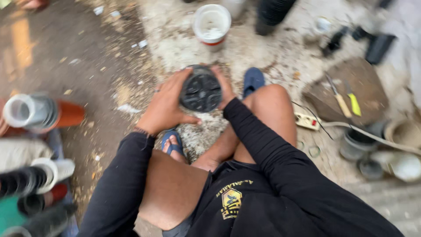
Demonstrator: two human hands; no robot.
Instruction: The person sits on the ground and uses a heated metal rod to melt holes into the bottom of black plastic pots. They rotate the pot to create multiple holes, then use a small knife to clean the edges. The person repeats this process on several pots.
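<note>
A round black disc-shaped part (201,92) with spokes on its face is held between both my hands, just above the ground in front of my knees. My left hand (164,107) cups its left side, fingers spread over the top and thumb under it. My right hand (225,87) grips its right edge; only the fingers show. I sit low, with blue sandals (253,80) on my feet.
A white bucket (212,24) stands ahead. A flat round stone (368,83) at right carries a wood-handled tool (338,97) and a yellow-handled one (353,102). A white power strip (307,120), pots (357,142) and pipe pieces (33,112) lie around on the sawdust-strewn ground.
</note>
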